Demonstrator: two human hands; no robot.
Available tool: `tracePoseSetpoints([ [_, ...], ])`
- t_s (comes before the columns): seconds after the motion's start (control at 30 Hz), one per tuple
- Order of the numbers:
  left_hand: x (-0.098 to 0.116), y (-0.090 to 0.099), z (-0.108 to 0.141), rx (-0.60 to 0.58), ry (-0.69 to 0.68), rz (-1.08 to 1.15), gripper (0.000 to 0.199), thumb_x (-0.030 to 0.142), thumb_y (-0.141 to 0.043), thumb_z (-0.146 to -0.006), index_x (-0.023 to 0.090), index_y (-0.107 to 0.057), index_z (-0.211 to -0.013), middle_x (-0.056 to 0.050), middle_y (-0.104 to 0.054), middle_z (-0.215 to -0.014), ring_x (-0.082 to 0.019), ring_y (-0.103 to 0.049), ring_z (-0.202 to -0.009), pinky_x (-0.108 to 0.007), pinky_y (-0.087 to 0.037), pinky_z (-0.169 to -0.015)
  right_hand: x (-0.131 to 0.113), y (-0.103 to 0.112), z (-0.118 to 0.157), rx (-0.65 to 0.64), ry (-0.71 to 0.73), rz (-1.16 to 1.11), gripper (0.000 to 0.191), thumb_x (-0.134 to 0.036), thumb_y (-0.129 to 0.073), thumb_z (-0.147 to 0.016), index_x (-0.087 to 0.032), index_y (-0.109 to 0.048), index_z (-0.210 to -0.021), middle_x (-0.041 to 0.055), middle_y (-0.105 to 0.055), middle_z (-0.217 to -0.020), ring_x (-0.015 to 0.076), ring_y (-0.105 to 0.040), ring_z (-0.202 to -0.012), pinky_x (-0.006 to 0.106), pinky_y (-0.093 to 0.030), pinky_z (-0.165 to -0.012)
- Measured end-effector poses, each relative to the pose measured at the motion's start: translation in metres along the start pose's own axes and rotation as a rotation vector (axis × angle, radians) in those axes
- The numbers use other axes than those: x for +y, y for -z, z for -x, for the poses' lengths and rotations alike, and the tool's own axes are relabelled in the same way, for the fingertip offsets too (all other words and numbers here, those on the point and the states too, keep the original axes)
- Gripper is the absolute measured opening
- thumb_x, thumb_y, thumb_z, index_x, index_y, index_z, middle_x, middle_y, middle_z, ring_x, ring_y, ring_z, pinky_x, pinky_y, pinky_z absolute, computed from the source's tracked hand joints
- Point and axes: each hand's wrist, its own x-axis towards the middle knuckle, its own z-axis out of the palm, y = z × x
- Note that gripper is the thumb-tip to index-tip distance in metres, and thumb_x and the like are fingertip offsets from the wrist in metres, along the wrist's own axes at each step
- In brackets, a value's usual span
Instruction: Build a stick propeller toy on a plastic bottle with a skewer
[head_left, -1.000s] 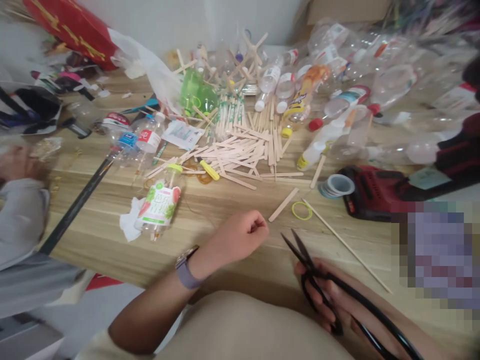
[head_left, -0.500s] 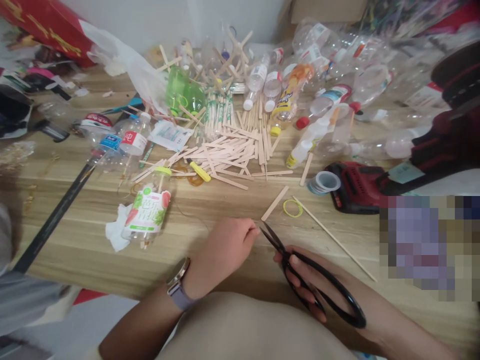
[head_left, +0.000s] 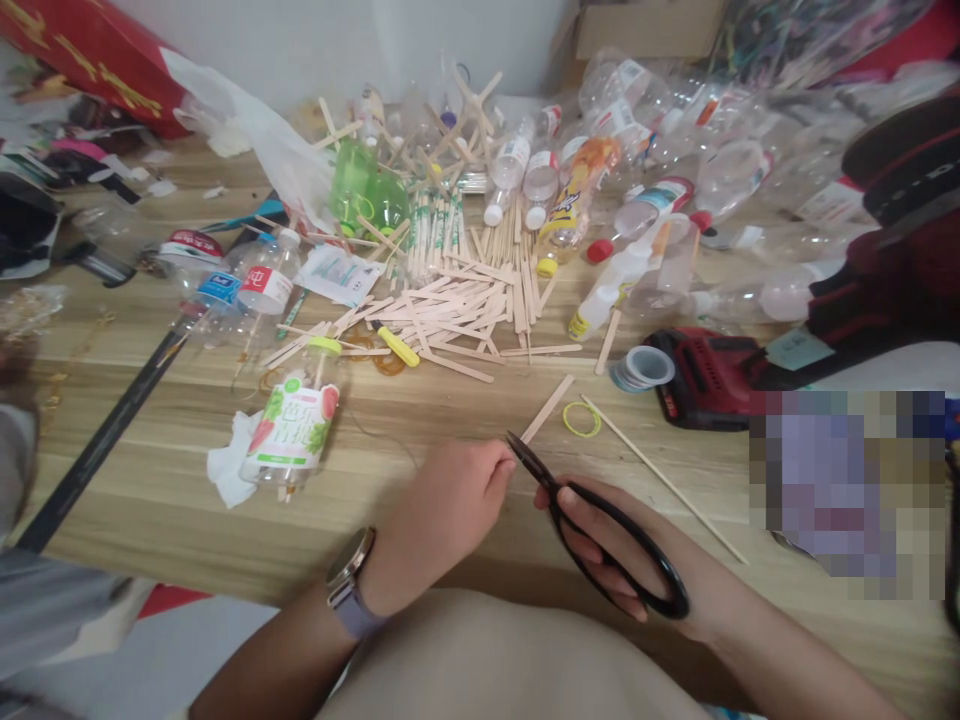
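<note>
My right hand (head_left: pixel 592 530) is wrapped round the handles of black scissors (head_left: pixel 556 492). Their blades point up and left, with the tips beside the fingers of my left hand (head_left: pixel 469 490). Those left fingers are closed in a pinch; a thin thread seems to run from them toward the left, but what they grip is too small to make out. Just beyond the blades lies a flat wooden craft stick (head_left: pixel 547 408). A yellow-green rubber band (head_left: pixel 582 419) and a thin wooden skewer (head_left: pixel 660 475) rest to the right of it.
A clear bottle (head_left: pixel 289 430) with a fruit label stands left of my hands. Piled craft sticks (head_left: pixel 450 310) and a yellow-handled tool (head_left: pixel 397 345) lie ahead. Plastic bottles (head_left: pixel 577 200) crowd the back. At right are a red and black power tool (head_left: pixel 709 375) and stacked small cups (head_left: pixel 646 368).
The scissors have moved up and left to the left fingertips, and their blades have closed together. My left hand has stayed nearly in place, still pinching.
</note>
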Motion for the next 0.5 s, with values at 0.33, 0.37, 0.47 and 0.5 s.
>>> tracePoseSetpoints([
  [0.33,-0.008,0.01,0.003,0.123,0.072,0.02,0.027,0.029,-0.042,-0.095,0.019,-0.062,-0.081,0.001,-0.064,-0.067,-0.015,-0.057,-0.063,-0.027,-0.031,-0.059,0.015,0.017,0.007,0.189,0.407,0.804,0.025,-0.036,-0.05,-0.091,-0.023,-0.063,-0.108,0.0045,-0.07,-0.084,0.0201,-0.068,-0.074,0.031,-0.054,-0.066],
  [0.37,-0.008,0.012,0.003,0.147,0.074,0.038,0.026,0.03,-0.042,-0.095,0.019,-0.062,-0.082,0.001,-0.063,-0.066,-0.015,-0.056,-0.062,-0.026,-0.032,-0.059,0.019,0.02,0.009,0.196,0.445,0.916,0.029,-0.029,-0.051,-0.09,-0.025,-0.062,-0.116,0.0059,-0.072,-0.092,0.022,-0.069,-0.081,0.033,-0.055,-0.072],
  [0.47,-0.01,0.015,0.0,0.188,0.058,0.103,0.025,0.032,-0.043,-0.095,0.02,-0.063,-0.085,0.002,-0.064,-0.069,-0.014,-0.056,-0.063,-0.025,-0.033,-0.059,0.029,0.027,0.018,0.218,0.512,1.189,0.047,-0.02,-0.049,-0.089,-0.027,-0.053,-0.135,0.0083,-0.073,-0.103,0.0225,-0.072,-0.081,0.034,-0.057,-0.069],
  [0.5,-0.01,0.014,-0.001,0.188,0.052,0.12,0.025,0.033,-0.044,-0.094,0.02,-0.063,-0.085,0.002,-0.065,-0.07,-0.014,-0.056,-0.064,-0.025,-0.034,-0.06,0.03,0.027,0.021,0.239,0.548,1.256,0.047,-0.019,-0.049,-0.089,-0.026,-0.053,-0.135,0.0087,-0.073,-0.104,0.022,-0.072,-0.079,0.032,-0.057,-0.066],
])
